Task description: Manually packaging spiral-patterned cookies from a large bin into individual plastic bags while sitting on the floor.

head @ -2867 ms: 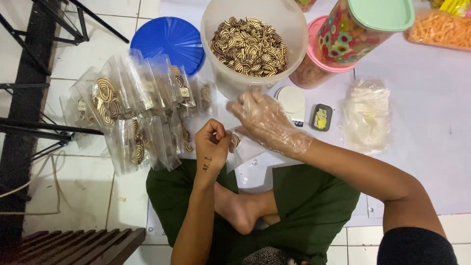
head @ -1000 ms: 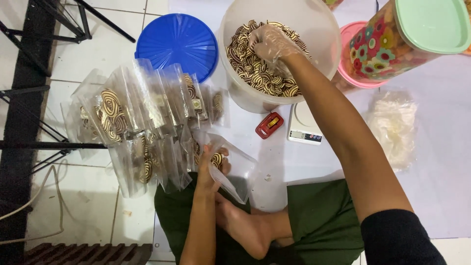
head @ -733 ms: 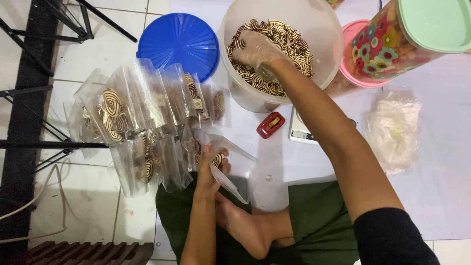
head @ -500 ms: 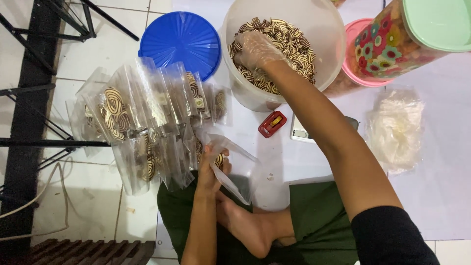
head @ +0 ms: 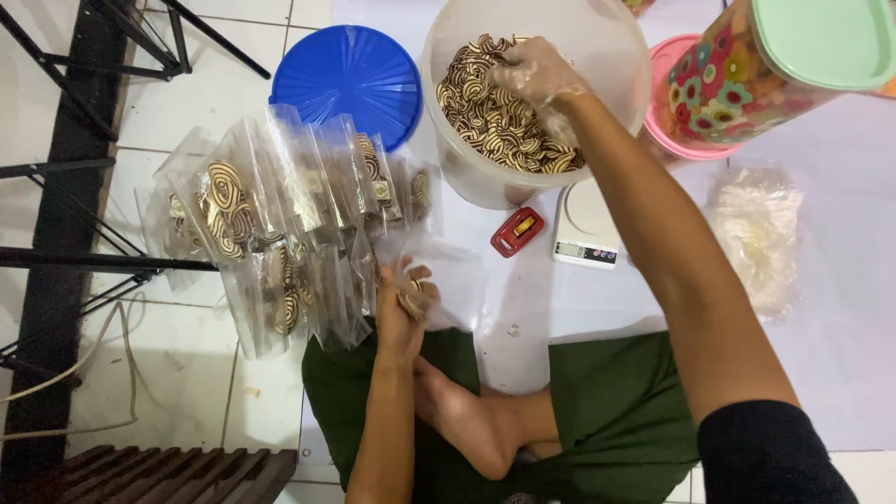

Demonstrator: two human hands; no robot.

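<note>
Right hand: the gloved right hand (head: 534, 77) reaches into the white tub (head: 616, 47), fingers curled over the swirl cookies (head: 495, 121); whether it grips one, I cannot tell.
Left hand: the bare left hand (head: 403, 308) is closed around a clear bag (head: 446, 280) with cookies inside.
Bag: its open mouth points up and right toward the tub, long axis diagonal, just above the person's lap on the floor.
Cookies: round, brown-and-cream spirals.
Nearby: blue lid (head: 347, 79), packed bags (head: 280, 215), small scale (head: 586, 229).

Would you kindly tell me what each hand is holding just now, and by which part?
The left hand holds a clear plastic bag at its open mouth. The gloved right hand is among swirl-patterned cookies in the tub; its grip cannot be told.
</note>
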